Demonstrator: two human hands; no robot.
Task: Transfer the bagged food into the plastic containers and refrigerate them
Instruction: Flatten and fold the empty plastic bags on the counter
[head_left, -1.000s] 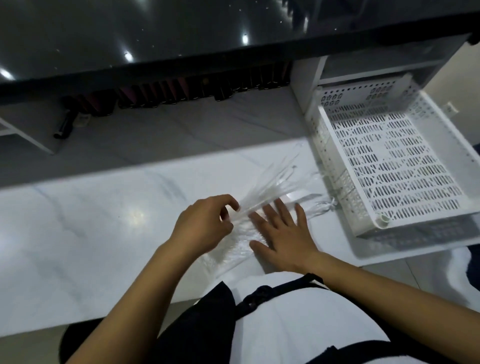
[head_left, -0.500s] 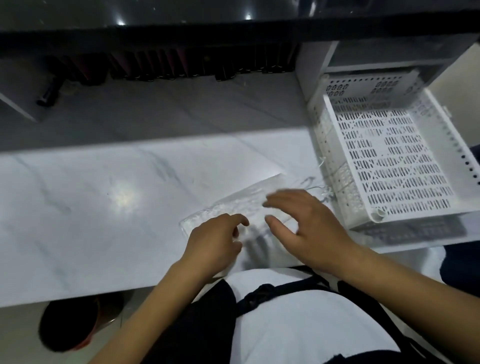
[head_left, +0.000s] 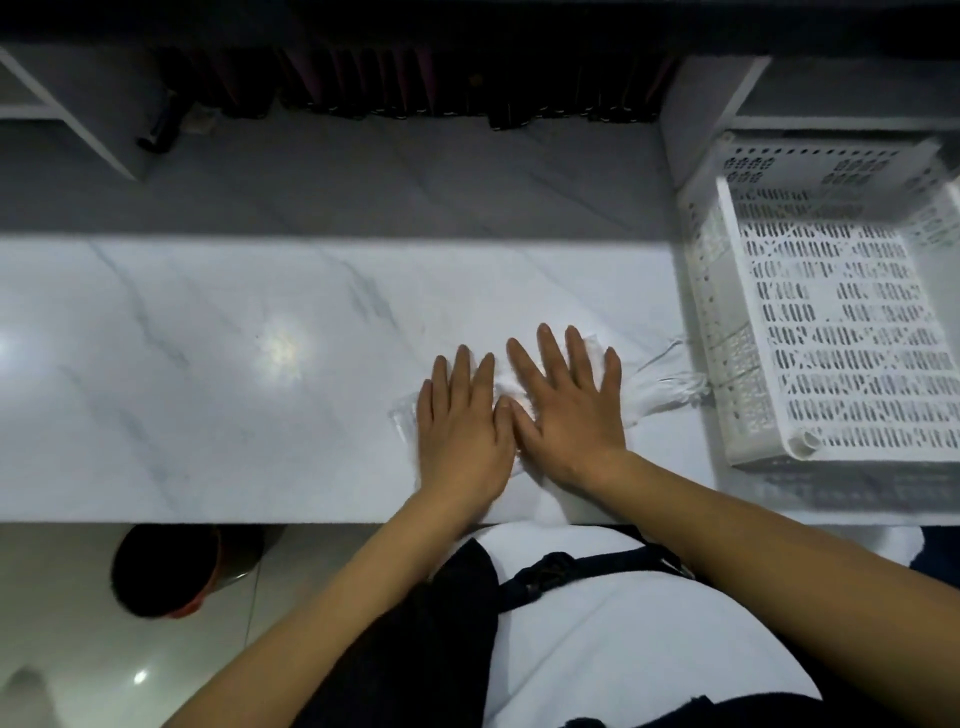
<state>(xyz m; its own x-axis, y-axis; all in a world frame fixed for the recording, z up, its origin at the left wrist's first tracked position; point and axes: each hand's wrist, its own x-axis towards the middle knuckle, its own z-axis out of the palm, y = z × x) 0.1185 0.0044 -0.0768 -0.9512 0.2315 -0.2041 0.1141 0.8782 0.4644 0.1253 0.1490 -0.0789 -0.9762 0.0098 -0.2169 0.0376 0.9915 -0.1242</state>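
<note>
Hands lie flat and side by side on a clear plastic bag (head_left: 644, 395) that is spread on the white marble bench (head_left: 260, 389). The left hand (head_left: 462, 421) has its fingers straight and close together, palm down on the bag's left part; the right hand (head_left: 566, 405) is spread wider, palm down on the middle, thumbs nearly touching each other. Neither hand pinches or curls round anything. Pressing like this most likely serves to smooth the film and push the air out, so that the bag lies thin and tidy.

The bag looks empty: no food shows through it, and only crumpled film sticks out at the left edge and in a wrinkled tail to the right, which reaches close to the white perforated basket (head_left: 841, 332). That basket sits at the right end of the bench, partly under a shelf unit, and nothing shows in it. No plastic containers and no fridge are in view, so I cannot tell how far the transfer has gone; a flattened, empty bag suggests its contents are already out.

Below the bench edge, on the floor to the left, stands a dark bin (head_left: 166, 571) with an orange rim, a likely place for the bag once it is folded.
</note>
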